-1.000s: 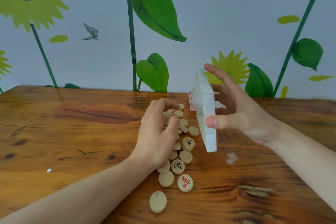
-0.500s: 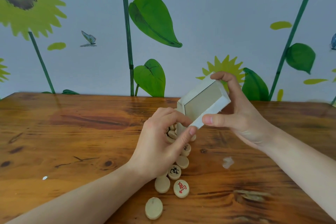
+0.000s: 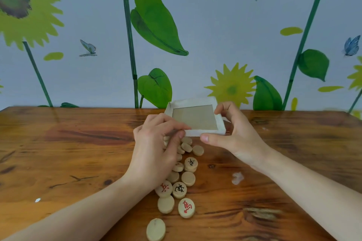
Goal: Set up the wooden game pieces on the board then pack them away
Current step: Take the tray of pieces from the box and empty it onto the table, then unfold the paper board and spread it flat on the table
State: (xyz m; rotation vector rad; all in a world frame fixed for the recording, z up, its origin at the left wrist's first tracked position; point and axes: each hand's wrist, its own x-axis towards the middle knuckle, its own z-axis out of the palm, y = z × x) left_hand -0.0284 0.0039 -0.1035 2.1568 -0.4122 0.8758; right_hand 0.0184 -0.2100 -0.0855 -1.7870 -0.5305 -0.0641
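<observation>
The right hand (image 3: 235, 135) holds a shallow white cardboard box (image 3: 195, 117) just right of the frame's centre, thumb stretched under the near rim and fingers curled over the far right corner. The left hand (image 3: 154, 148) meets it from the left, fingers curled so that thumb and forefinger pinch the box's near-left corner. The box is tilted with its open, grey-lined inside towards the camera and nothing in it; held like this, it is probably being turned upright, ready to be set aside or filled.

Below both hands the wooden game pieces (image 3: 184, 180) lie in a loose trail running from under the box down to the bottom centre of the frame, some showing red or black characters, others blank side up. Several are hidden beneath the left palm. No board is in view, so the setting-up seems not yet begun.

The wooden table (image 3: 68, 152) offers bare surface to the left and right of the pile. Its far edge meets the sunflower-painted wall (image 3: 195, 25) close behind the box, so there is little room that way.
</observation>
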